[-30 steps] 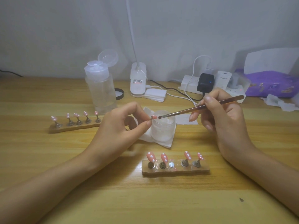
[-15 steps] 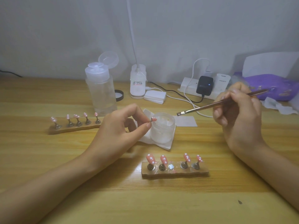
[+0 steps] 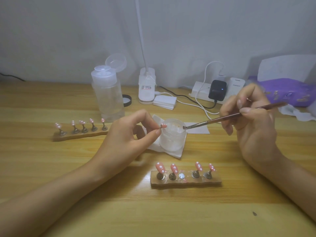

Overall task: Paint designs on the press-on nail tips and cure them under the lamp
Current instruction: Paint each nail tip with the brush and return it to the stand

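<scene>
My left hand [image 3: 126,134] pinches a small stand carrying a pink nail tip [image 3: 163,125] just left of a frosted jar [image 3: 172,136]. My right hand [image 3: 251,120] grips a thin brush [image 3: 222,118], whose bristles touch the jar's right rim. In front, a wooden holder [image 3: 186,181] carries several pink, white-dotted nail tips and one bare magnet slot. A second holder [image 3: 80,135] with several tips lies at the left. The white lamp base [image 3: 147,87] stands at the back, its neck rising out of view.
A clear pump bottle [image 3: 109,96] with its lid flipped open stands behind the left holder. A white tissue [image 3: 171,151] lies under the jar. A power strip [image 3: 213,90] with chargers and cables, a purple packet [image 3: 290,93] and a black lid [image 3: 127,100] line the back.
My right hand drew the brush away from the nail tip to the right, then brought its bristles down to the jar's right rim. My left hand stayed almost still.
</scene>
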Available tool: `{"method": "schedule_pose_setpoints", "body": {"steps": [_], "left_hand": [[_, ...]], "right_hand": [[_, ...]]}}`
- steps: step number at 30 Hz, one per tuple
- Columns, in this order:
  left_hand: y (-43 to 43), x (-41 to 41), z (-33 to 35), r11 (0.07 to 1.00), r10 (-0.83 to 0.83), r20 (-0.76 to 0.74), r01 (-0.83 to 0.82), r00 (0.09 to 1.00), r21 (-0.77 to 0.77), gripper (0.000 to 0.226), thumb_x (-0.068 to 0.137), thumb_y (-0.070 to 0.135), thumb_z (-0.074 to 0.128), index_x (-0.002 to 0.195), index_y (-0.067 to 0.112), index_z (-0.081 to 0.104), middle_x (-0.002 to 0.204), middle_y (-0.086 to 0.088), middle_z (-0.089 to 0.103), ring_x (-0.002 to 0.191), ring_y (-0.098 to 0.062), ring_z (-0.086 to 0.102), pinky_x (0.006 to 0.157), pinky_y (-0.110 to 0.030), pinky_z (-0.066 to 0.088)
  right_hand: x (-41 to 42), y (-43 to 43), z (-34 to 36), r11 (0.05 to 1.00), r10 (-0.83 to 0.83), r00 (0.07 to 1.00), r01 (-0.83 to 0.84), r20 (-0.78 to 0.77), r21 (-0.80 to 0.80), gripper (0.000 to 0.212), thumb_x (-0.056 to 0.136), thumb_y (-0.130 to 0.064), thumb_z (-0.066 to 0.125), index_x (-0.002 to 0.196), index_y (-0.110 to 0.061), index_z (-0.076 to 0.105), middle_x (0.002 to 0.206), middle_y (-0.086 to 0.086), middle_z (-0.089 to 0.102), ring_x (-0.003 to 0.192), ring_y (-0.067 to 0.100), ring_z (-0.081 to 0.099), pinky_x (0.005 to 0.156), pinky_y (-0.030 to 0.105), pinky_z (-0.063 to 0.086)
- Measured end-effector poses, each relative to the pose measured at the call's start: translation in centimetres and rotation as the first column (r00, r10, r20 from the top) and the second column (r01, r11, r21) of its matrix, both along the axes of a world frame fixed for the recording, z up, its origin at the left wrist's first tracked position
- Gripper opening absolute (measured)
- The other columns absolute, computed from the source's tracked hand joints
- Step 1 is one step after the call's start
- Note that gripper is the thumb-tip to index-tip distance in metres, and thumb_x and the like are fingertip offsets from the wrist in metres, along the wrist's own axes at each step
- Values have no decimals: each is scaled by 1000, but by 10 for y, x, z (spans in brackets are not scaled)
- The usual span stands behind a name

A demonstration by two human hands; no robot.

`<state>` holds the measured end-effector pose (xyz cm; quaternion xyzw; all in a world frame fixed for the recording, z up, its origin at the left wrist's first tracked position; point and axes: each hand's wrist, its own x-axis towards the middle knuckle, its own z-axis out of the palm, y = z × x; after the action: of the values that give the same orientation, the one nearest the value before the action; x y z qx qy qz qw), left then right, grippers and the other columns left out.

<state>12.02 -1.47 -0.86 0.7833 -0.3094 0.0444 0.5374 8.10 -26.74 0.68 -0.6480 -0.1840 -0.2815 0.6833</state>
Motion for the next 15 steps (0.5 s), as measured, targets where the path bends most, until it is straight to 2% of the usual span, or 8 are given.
{"method": "schedule_pose_setpoints", "body": {"steps": [3,7,8,11,15], "left_hand": [[1,1,-1,1000,-5,-5,5,1000,-8,22,91,16,71,76,27,61,84,3,69,55,-10,53,51,-17,43],[3,2,1,994,34,9,-33,999,-102,9,91,24,72,84,29,68,97,10,71,62,-8,55,55,-33,51],[5,2,3,989,43,8,-42,999,-144,7,89,26,72,85,31,69,98,10,70,65,-9,56,56,-33,52],[6,0,13,954,6,-40,-17,999,-298,5,86,30,75,87,32,71,95,12,70,64,-6,57,51,-15,41],[5,-10,18,931,-46,-67,19,997,-364,3,83,37,70,86,35,70,92,7,72,57,-8,55,45,-18,36]], "right_hand": [[1,-2,-1,1000,-14,1000,15,-28,26,15,75,-3,31,80,-16,37,60,0,55,48,15,46,44,19,35],[1,-3,-1,989,-21,997,31,-70,147,13,78,-7,31,81,-17,39,58,0,54,47,15,45,42,19,31],[2,-3,-1,984,-23,996,37,-84,176,13,79,-8,31,81,-18,40,59,-1,54,48,14,45,42,19,30],[2,0,-2,971,-26,991,56,-132,232,13,78,-10,32,82,-18,41,58,-3,54,48,13,43,40,18,28],[2,4,-4,972,-15,988,51,-157,228,13,80,-10,31,83,-17,42,57,-3,52,47,12,41,39,18,28]]}}
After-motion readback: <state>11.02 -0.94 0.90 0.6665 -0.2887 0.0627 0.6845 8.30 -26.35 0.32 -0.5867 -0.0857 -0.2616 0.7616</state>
